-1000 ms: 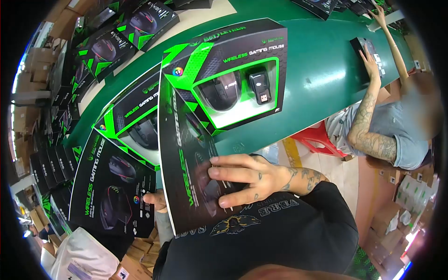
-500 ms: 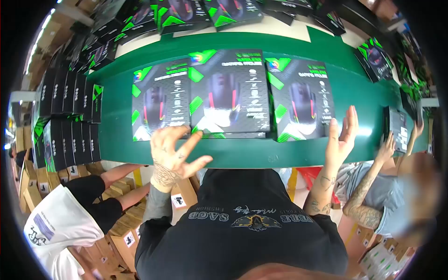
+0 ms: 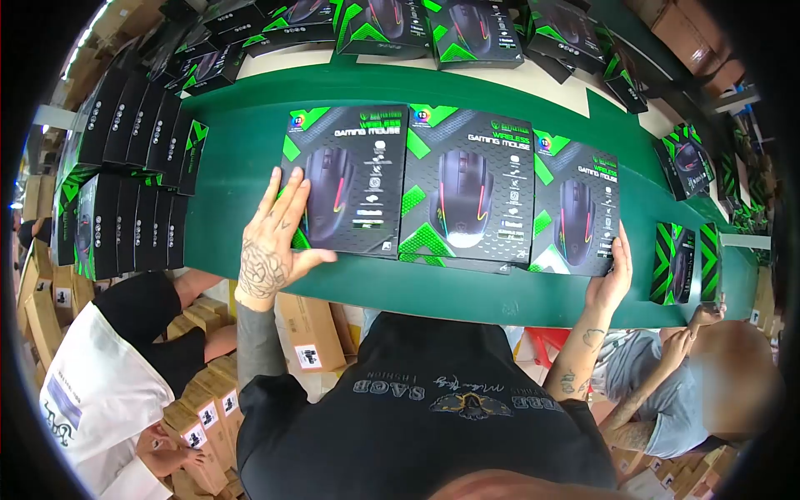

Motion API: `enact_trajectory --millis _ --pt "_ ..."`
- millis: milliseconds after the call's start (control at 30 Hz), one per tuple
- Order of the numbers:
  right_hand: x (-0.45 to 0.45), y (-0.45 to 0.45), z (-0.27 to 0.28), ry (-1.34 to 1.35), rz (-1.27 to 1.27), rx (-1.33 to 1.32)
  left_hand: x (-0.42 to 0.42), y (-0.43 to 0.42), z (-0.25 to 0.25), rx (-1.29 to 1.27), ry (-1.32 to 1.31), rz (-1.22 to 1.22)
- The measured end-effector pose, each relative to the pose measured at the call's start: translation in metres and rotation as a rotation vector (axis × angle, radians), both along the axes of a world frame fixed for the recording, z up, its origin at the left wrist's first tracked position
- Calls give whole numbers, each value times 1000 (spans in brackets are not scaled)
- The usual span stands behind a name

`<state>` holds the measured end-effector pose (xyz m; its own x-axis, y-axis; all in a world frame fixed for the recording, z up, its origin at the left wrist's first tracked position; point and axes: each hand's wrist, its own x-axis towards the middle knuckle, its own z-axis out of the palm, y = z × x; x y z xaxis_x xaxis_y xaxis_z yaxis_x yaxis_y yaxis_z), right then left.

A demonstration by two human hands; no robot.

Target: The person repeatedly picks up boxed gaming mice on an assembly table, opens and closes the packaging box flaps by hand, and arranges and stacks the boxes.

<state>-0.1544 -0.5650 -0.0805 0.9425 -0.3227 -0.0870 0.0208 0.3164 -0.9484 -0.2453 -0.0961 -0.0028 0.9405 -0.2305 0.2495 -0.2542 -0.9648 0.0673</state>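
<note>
Three black-and-green gaming mouse boxes lie face up, side by side, on the green table. My left hand (image 3: 273, 237) rests with outstretched fingers on the left edge of the left box (image 3: 346, 192), its thumb near the lower edge. The middle box (image 3: 467, 192) sits between the other two, with another box edge showing beneath it. Along the right side of the right box (image 3: 575, 204), my right hand (image 3: 612, 271) touches with straightened fingers; its thumb is mostly hidden. Neither hand is wrapped around a box.
Upright boxes are stacked in two tiers (image 3: 129, 221) on the left. More mouse boxes (image 3: 475, 33) line the far ledge. On the right, a co-worker's hands (image 3: 704, 317) are near standing boxes (image 3: 673, 262). Another person (image 3: 108, 375) is at left beside brown cartons (image 3: 204, 417).
The gaps between the three boxes have closed. My left hand has moved to the left box's outer edge, my right hand to the right box's side. The whole view has shifted slightly.
</note>
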Motion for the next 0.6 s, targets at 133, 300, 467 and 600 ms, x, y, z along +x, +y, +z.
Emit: enact_trajectory --millis 133,300,467,600 --pt "0 2 3 9 -8 -69 -11 6 -34 -256 -320 128" --pt "0 -9 -3 -3 76 -64 -30 14 -100 -328 -904 384" --pt "-1 -13 -5 20 92 -52 -65 20 -131 -377 -839 438" --pt "-1 -13 -4 6 99 -6 -83 48 -159 -642 -620 213"
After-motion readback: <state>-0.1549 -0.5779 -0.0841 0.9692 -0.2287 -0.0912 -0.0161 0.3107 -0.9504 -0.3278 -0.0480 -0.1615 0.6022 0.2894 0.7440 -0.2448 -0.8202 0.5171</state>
